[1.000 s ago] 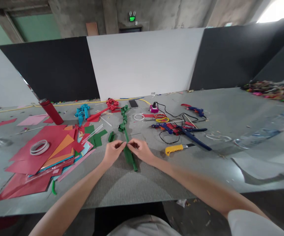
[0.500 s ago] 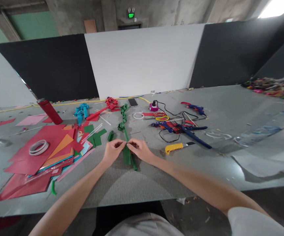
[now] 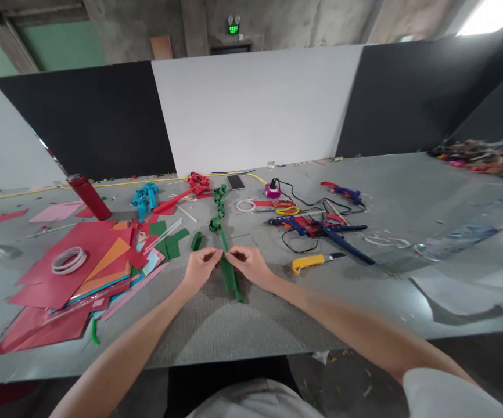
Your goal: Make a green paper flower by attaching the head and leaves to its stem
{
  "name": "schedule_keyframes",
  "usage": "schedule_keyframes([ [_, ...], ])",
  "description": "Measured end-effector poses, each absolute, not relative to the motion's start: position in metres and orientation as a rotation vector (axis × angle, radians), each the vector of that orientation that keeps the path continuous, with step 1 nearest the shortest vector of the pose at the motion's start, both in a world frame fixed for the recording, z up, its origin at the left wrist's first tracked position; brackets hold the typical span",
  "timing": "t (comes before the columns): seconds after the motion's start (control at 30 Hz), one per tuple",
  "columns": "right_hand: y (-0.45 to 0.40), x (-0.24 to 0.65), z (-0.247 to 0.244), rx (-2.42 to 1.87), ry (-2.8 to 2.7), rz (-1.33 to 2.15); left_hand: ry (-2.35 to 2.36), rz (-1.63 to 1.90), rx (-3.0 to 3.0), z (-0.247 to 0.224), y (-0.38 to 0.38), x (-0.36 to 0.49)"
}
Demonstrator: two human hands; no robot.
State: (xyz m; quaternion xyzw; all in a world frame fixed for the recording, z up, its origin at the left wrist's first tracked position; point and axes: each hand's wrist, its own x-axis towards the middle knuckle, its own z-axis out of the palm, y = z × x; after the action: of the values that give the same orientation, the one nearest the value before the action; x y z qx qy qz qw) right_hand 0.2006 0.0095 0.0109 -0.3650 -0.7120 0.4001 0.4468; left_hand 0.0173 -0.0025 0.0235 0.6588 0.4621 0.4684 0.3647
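Observation:
Both hands meet over a green paper strip (image 3: 229, 277) that hangs below the fingertips toward me. My left hand (image 3: 201, 266) pinches it from the left, and my right hand (image 3: 250, 265) pinches it from the right, the fingertips almost touching. Beyond them the strip joins a narrow green stem with a curled green paper piece (image 3: 219, 204) at its far end. A small rolled green paper (image 3: 196, 241) lies just past my left hand. To the right of my right hand rests a yellow utility knife (image 3: 308, 263) with its blade out.
Stacked red paper (image 3: 55, 270) with a white ring (image 3: 69, 260) on top lies left. A red bottle (image 3: 88, 197), blue curled paper (image 3: 145, 196) and red curled paper (image 3: 198, 183) stand behind. Blue glue guns (image 3: 293, 223), cables, a purple plug adapter (image 3: 272, 189) and a phone (image 3: 236, 182) lie beyond the knife.
The hanging green strip has swung slightly to the right and looks narrower, now overlapping the thin green piece behind it. Both hands keep nearly the same place and pinch.

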Motion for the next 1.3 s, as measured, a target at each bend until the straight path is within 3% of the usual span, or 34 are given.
schedule_keyframes([
  [1.3, 0.006, 0.198, 0.016, -0.921, -1.857, 0.844, 1.306, 1.236, 1.829, 0.019, -0.002, 0.018],
])
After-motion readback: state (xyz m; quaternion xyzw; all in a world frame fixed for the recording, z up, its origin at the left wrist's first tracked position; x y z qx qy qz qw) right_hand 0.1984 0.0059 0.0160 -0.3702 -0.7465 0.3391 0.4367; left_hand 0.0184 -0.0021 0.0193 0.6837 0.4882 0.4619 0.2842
